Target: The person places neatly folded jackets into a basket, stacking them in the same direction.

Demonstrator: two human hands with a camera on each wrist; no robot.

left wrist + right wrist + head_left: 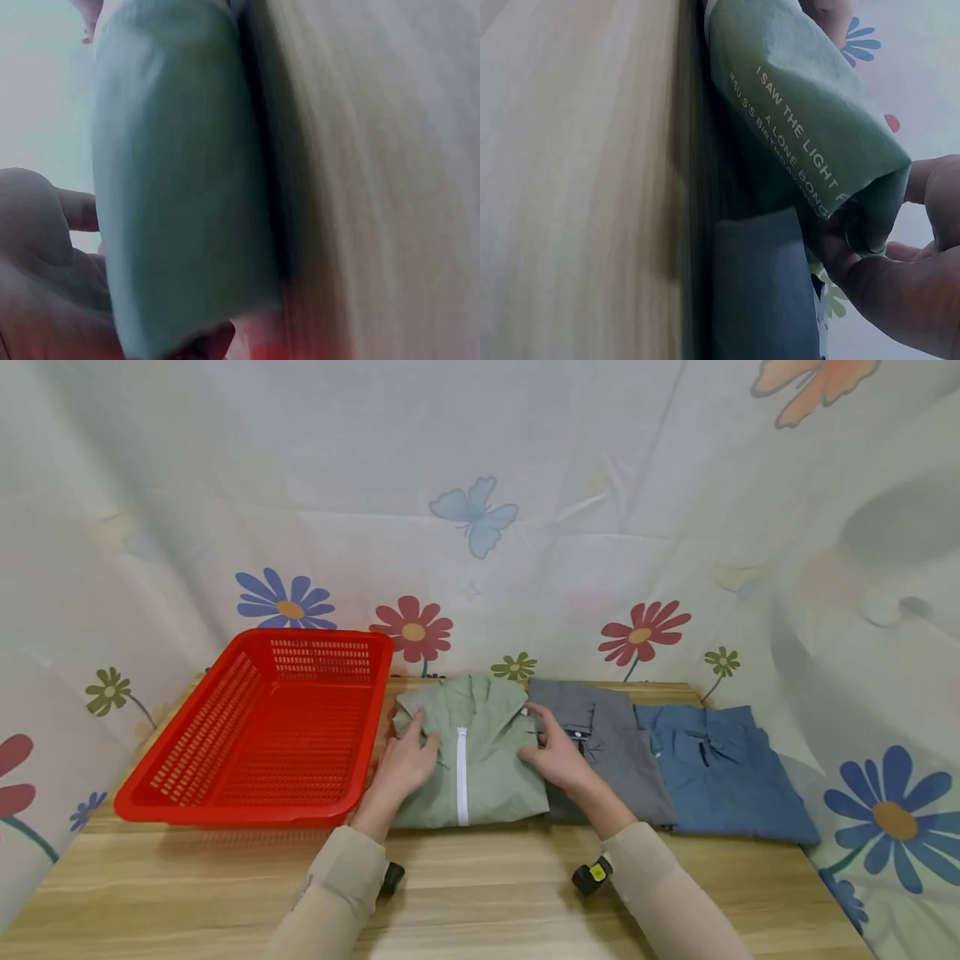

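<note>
A folded light green jacket [495, 777] with a white zipper lies on the table between both hands. My left hand [408, 764] holds its left side, thumb and index finger on top; in the left wrist view the jacket [180, 172] hides part of that hand [45, 262]. On the other side my right hand [561, 760] grips the right edge. The right wrist view shows fingers of this hand [915, 289] tucked under the fabric, beside white printed lettering on the jacket [802, 97].
A red plastic basket [300, 815] stands to the left, with no contents visible. Right of the jacket lie a folded grey garment [630, 768] and a folded blue garment [735, 785] on the wooden table [480, 893]. A flower-printed curtain [360, 527] hangs behind.
</note>
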